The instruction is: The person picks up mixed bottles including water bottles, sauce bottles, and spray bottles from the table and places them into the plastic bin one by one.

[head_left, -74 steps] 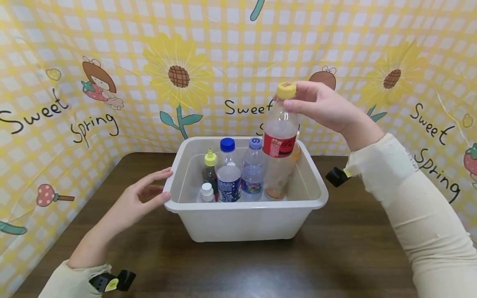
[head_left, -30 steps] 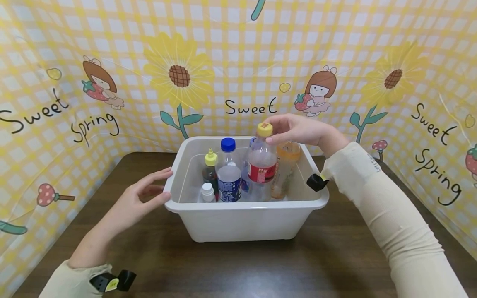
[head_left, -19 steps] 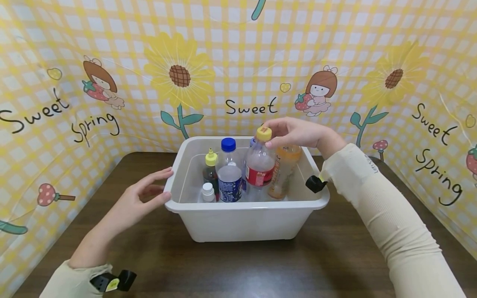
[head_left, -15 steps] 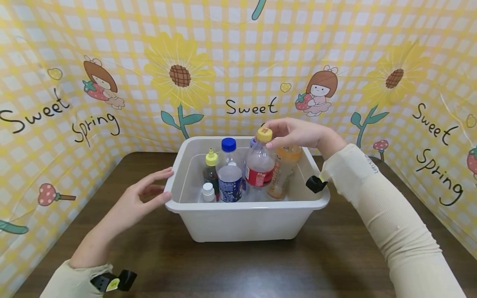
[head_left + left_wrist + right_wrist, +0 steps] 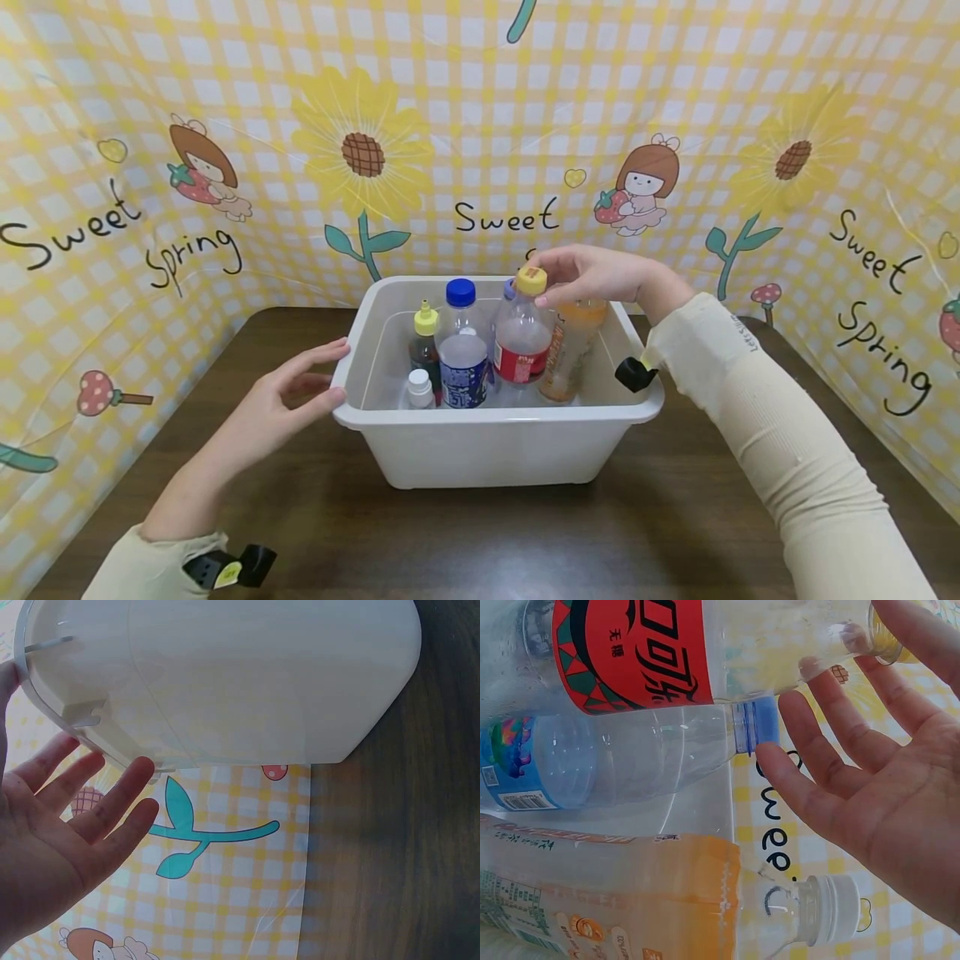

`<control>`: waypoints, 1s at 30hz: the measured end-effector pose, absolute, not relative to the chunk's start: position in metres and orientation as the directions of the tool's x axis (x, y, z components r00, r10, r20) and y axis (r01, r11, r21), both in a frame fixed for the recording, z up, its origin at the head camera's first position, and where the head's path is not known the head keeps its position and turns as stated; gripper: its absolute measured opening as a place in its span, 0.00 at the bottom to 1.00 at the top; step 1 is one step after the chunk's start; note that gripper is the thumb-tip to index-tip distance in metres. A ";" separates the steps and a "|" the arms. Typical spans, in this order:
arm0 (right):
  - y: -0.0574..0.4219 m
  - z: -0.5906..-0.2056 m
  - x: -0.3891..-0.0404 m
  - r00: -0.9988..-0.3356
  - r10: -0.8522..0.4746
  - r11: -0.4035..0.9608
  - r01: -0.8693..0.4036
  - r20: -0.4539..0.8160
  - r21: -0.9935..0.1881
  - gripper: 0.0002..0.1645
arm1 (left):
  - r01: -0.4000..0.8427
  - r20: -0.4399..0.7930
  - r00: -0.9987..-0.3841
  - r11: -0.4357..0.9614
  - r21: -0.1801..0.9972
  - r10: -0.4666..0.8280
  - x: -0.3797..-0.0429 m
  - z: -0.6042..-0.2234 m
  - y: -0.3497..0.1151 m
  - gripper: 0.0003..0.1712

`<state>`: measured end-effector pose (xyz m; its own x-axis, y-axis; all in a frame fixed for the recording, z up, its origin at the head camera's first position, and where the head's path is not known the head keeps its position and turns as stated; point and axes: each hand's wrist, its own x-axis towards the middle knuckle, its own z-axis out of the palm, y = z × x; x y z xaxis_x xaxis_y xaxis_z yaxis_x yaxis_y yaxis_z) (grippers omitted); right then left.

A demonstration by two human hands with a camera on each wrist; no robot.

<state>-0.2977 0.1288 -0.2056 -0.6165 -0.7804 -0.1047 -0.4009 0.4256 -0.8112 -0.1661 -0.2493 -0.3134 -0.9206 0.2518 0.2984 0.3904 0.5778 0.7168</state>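
Observation:
My right hand (image 5: 600, 273) pinches the neck of a clear cola bottle (image 5: 522, 354) with a red label and yellow cap, just under the cap. The bottle is upright inside a white plastic tub (image 5: 495, 450); its base is hidden by the tub's front wall. In the right wrist view, thumb and fingers meet at its neck, and a blue-capped water bottle (image 5: 645, 754) lies right beside it. My left hand (image 5: 273, 408) touches the tub's left rim with fingertips and thumb, the fingers loosely extended; the left wrist view shows these fingers (image 5: 120, 799) spread at the rim.
Also in the tub stand a bottle with a dark blue cap (image 5: 462, 367), a yellow-tipped squeeze bottle (image 5: 425, 337), a small white-capped bottle (image 5: 419, 387) and an orange-labelled bottle (image 5: 573, 354). The tub sits on a dark wooden table (image 5: 480, 542) before a yellow checked cloth (image 5: 480, 125).
The right hand has brought the cola bottle left and down into the tub, beside the dark-blue-capped bottle, uncovering the orange-labelled bottle. The left hand has stayed on the rim.

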 end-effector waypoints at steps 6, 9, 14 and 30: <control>0.129 -0.209 -0.299 -0.621 -0.775 0.444 -0.403 -0.117 -0.800 0.23 | 0.391 0.298 -0.920 0.574 0.720 0.253 -0.166 -0.314 -0.249 0.28; 0.129 -0.210 -0.300 -0.611 -0.783 0.442 -0.411 -0.119 -0.798 0.23 | 0.391 0.298 -0.920 0.573 0.720 0.254 -0.166 -0.314 -0.249 0.28; 0.129 -0.212 -0.300 -0.603 -0.788 0.444 -0.420 -0.122 -0.791 0.21 | 0.404 0.312 -0.915 0.569 0.716 0.256 -0.166 -0.314 -0.249 0.28; 0.128 -0.211 -0.301 -0.615 -0.769 0.482 -0.378 -0.174 -0.790 0.26 | 0.394 0.301 -0.919 0.576 0.716 0.254 -0.165 -0.312 -0.249 0.28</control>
